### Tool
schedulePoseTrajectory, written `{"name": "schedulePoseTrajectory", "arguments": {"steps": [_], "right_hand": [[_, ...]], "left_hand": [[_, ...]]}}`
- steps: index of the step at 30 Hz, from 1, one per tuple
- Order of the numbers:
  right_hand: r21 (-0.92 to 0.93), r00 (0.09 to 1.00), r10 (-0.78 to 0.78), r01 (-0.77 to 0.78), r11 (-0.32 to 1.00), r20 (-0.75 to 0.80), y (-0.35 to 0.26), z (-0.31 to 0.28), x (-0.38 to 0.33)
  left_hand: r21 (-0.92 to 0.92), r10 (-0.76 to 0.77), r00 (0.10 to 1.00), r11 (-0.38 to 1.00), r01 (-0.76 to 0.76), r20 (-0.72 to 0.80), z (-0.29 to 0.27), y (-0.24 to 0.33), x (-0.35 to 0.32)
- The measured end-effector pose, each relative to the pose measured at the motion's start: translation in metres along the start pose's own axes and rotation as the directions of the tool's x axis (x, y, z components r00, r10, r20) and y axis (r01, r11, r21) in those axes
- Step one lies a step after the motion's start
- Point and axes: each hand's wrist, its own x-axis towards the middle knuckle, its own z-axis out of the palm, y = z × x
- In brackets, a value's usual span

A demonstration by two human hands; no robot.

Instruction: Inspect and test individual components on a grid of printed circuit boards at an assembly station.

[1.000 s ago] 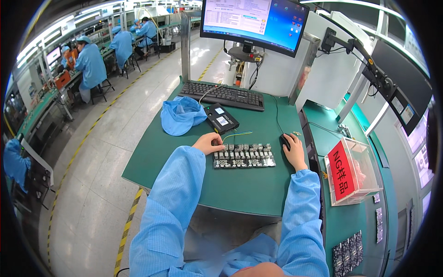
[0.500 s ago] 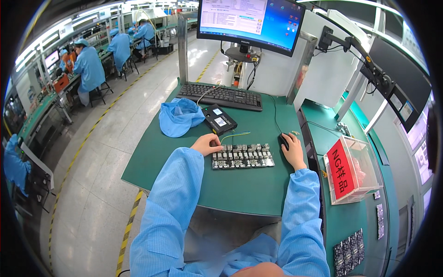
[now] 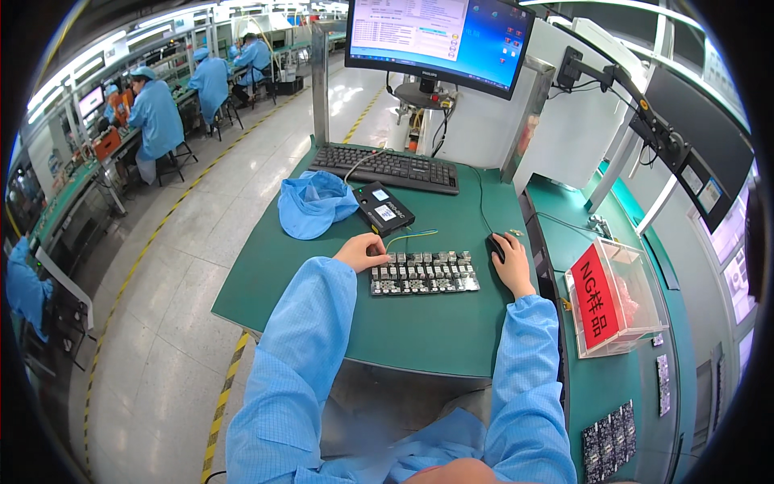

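A circuit board panel (image 3: 424, 274) with rows of metal-cased connectors lies flat on the green-topped table. My left hand (image 3: 363, 252) is closed at its upper left corner, thumb and fingertips pinched on the board's edge; the exact contact is hidden. Close by those fingers, a thin yellow-green wire (image 3: 413, 235) curves over the tabletop. My right hand (image 3: 513, 264) is wrapped over a black computer mouse (image 3: 495, 248), to the right of the board. Behind the board sits a black box-shaped device (image 3: 382, 207) with small lit screens.
A blue cloth cap (image 3: 313, 206) lies beside the device, before a black keyboard (image 3: 385, 168). A lit monitor (image 3: 439, 40) hangs above. On the right bench are a clear box (image 3: 633, 294) with a red sign and dark circuit boards (image 3: 610, 442). Co-workers (image 3: 157, 113) sit far left.
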Motion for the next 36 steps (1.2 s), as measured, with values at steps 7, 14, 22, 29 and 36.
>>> {"name": "schedulePoseTrajectory", "arguments": {"steps": [7, 14, 22, 29, 36], "right_hand": [[-0.011, 0.999, 0.016, -0.016, 1.0, 0.027, 0.0017, 0.001, -0.0011], [-0.001, 0.999, 0.023, -0.023, 1.0, 0.037, -0.0001, -0.0003, -0.0012], [-0.003, 0.999, 0.027, -0.027, 1.0, 0.04, -0.0012, -0.0017, -0.0011], [-0.005, 0.998, 0.031, -0.031, 0.999, 0.045, -0.0013, -0.0017, -0.0007], [-0.003, 1.0, -0.012, 0.012, 1.0, -0.009, -0.0005, -0.0001, -0.0007]], "left_hand": [[-0.005, -0.005, 1.0, 1.0, 0.005, -0.001, -0.0003, 0.0002, -0.0009], [0.012, -0.008, 1.0, 1.0, 0.008, 0.0, 0.0001, -0.0034, -0.0006], [0.008, -0.009, 1.0, 1.0, 0.009, 0.002, -0.0001, -0.0013, -0.0004], [0.0, -0.014, 1.0, 1.0, 0.014, 0.0, 0.0004, -0.0028, -0.0005], [-0.034, 0.018, 0.999, 0.999, -0.019, -0.029, 0.0016, -0.0045, 0.0003]]}}
